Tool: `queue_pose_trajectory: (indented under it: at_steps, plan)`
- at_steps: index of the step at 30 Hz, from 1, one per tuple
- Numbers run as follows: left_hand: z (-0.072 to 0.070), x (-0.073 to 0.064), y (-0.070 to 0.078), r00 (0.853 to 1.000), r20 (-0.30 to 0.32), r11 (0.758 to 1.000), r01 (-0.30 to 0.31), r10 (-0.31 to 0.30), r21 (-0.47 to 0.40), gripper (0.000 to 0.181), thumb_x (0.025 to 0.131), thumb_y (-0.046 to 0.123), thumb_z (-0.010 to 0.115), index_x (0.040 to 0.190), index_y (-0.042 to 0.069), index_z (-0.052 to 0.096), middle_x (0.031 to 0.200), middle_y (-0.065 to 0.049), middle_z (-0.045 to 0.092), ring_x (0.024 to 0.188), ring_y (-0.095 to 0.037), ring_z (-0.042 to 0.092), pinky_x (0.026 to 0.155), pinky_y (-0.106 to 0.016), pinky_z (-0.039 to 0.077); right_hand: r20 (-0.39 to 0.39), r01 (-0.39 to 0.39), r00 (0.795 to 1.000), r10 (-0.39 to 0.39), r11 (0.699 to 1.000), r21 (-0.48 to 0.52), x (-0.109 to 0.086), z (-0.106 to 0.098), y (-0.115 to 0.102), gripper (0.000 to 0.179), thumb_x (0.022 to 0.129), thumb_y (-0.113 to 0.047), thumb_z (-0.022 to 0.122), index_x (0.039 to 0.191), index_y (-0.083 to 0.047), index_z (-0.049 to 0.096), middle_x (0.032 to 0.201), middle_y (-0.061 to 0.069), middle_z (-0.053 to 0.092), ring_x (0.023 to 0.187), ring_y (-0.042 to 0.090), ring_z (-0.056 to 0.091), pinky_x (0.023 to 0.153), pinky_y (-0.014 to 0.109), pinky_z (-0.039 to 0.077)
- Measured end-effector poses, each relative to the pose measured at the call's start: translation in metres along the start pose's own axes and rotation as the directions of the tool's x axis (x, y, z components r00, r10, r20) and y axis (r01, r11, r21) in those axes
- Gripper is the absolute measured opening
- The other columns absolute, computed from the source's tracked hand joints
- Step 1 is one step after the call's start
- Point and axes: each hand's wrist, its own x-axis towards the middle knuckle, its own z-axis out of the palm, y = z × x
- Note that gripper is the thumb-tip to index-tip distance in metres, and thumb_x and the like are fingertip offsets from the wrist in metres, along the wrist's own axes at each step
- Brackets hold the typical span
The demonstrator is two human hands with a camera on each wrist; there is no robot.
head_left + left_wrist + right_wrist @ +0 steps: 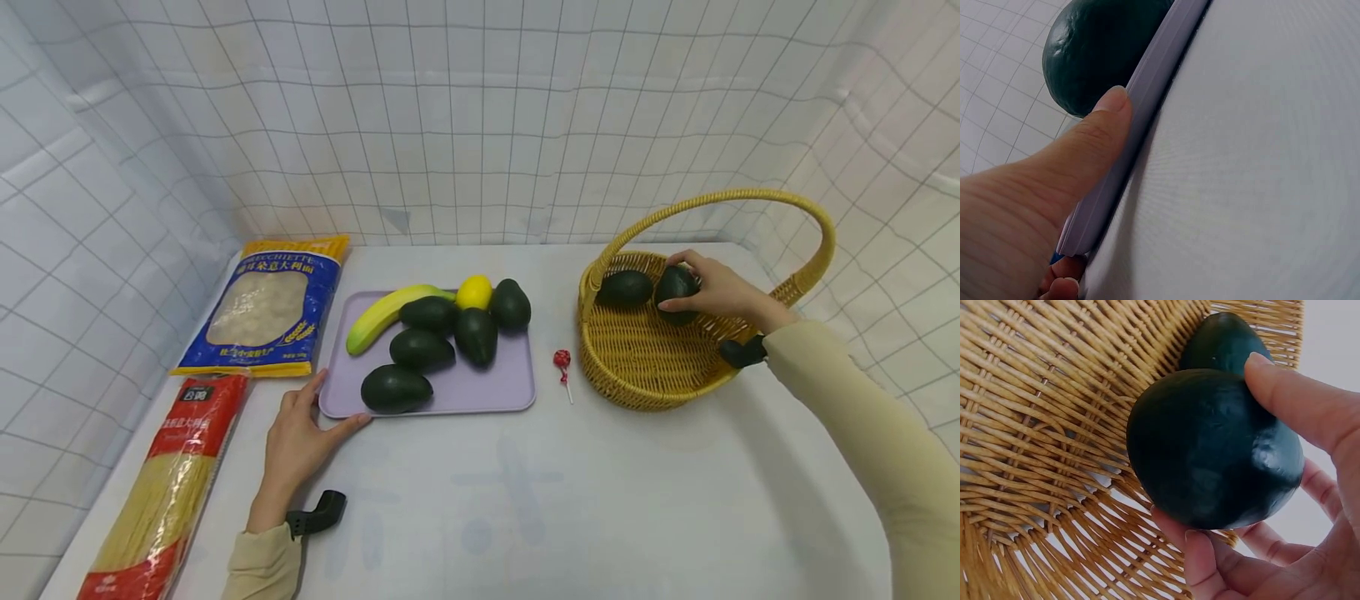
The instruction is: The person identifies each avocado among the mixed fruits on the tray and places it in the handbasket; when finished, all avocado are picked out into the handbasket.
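In the basket (pixel 637 392), my right hand (pixel 716 287) grips a dark green avocado (pixel 1210 450), its thumb on one side and fingers beneath. Another avocado (pixel 626 288) lies in the basket beside it. My left hand (pixel 300 437) rests at the near left corner of the lilac tray (pixel 480 400). Its thumb (pixel 1107 115) lies straight against the front rim, and its other fingers are at the left side, partly hidden in the left wrist view. On the tray are several avocados (pixel 396 388), a banana (pixel 386 315) and a lemon (pixel 474 293).
A blue and yellow pasta bag (pixel 258 308) lies left of the tray, with a red spaghetti pack (pixel 161 492) nearer me. Between tray and basket lies a red lollipop (pixel 562 362). The tall basket handle (pixel 720 198) arches over the basket. A gridded curtain (pixel 480 125) hangs behind.
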Motion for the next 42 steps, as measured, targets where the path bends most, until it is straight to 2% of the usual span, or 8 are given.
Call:
queue_pose_trajectory:
  at_steps: [8,16,21,34,42]
  plan:
    - [0.000,-0.001,0.000,1.000,-0.002,1.000,0.001,-0.001,0.006,0.100,0.074,0.057,0.074,0.147,0.004,0.031,0.101,-0.018,0.040,0.081,-0.028,0.040,0.061,-0.036,0.031,-0.001,0.022,1.000,-0.022,0.999,-0.033,0.008,0.005,0.003,0.071,0.082,-0.026,0.076,0.135,0.000,0.036,0.113,0.030,0.048,0.094,0.038,0.057,0.077,0.049,0.046]
    - [0.000,-0.001,0.000,1.000,-0.003,1.000,0.008,-0.008,0.010,0.100,0.073,0.058,0.074,0.147,0.005,0.031,0.100,-0.017,0.040,0.081,-0.027,0.040,0.061,-0.035,0.032,-0.008,-0.007,1.000,0.006,0.993,-0.120,0.011,0.011,0.003,0.076,0.082,-0.032,0.075,0.136,0.001,0.033,0.116,0.036,0.043,0.098,0.047,0.050,0.075,0.057,0.043]
    - [0.000,-0.001,0.000,1.000,0.000,1.000,0.011,-0.011,0.009,0.100,0.074,0.058,0.073,0.147,0.005,0.031,0.100,-0.016,0.039,0.081,-0.027,0.040,0.062,-0.036,0.032,-0.026,-0.042,0.999,0.039,0.986,-0.161,0.011,0.015,0.003,0.079,0.081,-0.033,0.076,0.135,0.002,0.030,0.116,0.035,0.044,0.100,0.049,0.048,0.076,0.061,0.040]
    - [-0.001,-0.003,0.001,1.000,0.014,1.000,0.017,-0.017,-0.001,0.101,0.073,0.059,0.072,0.148,0.005,0.030,0.101,-0.017,0.039,0.080,-0.027,0.039,0.061,-0.036,0.031,-0.064,-0.086,0.995,0.076,0.984,-0.158,0.012,0.019,0.000,0.082,0.080,-0.034,0.077,0.132,0.008,0.030,0.115,0.037,0.044,0.101,0.051,0.048,0.080,0.061,0.037]
    - [0.001,-0.001,0.000,1.000,0.011,1.000,0.016,-0.016,0.003,0.100,0.074,0.057,0.073,0.148,0.006,0.030,0.100,-0.017,0.039,0.081,-0.028,0.040,0.062,-0.036,0.032,-0.065,-0.092,0.994,0.084,0.988,-0.125,0.014,0.021,-0.002,0.075,0.081,-0.026,0.076,0.132,0.007,0.031,0.118,0.036,0.043,0.103,0.050,0.047,0.081,0.060,0.037]
